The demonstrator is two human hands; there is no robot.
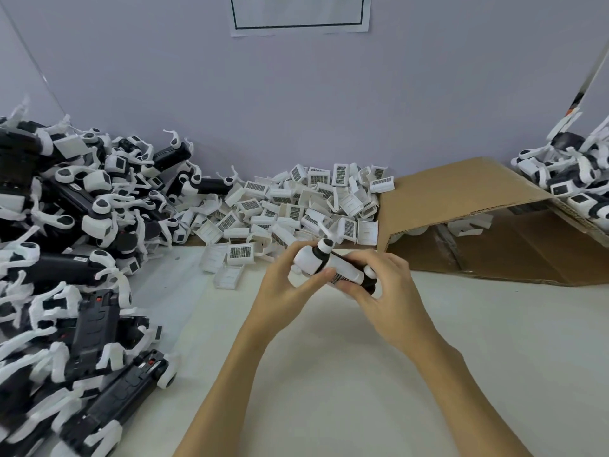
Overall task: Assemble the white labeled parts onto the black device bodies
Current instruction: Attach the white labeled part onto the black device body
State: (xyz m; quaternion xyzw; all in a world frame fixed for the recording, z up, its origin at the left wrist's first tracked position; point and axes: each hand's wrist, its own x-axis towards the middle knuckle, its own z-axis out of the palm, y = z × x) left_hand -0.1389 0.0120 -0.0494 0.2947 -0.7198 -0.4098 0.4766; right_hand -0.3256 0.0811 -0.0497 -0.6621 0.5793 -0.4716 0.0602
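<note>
White labeled part point(342, 278) going onto black body point(369, 286), frame centre. Left hand point(290, 285) and right hand point(385, 291) both curled tight around it. Next: press until seated.

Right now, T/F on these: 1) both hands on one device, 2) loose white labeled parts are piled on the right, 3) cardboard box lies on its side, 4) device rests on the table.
1. True: the left hand and right hand both grip one device.
2. False: the white labeled parts are heaped at centre back, against the wall.
3. True: the cardboard box lies tipped over, opening toward the camera.
4. False: the device is held above the table.
</note>
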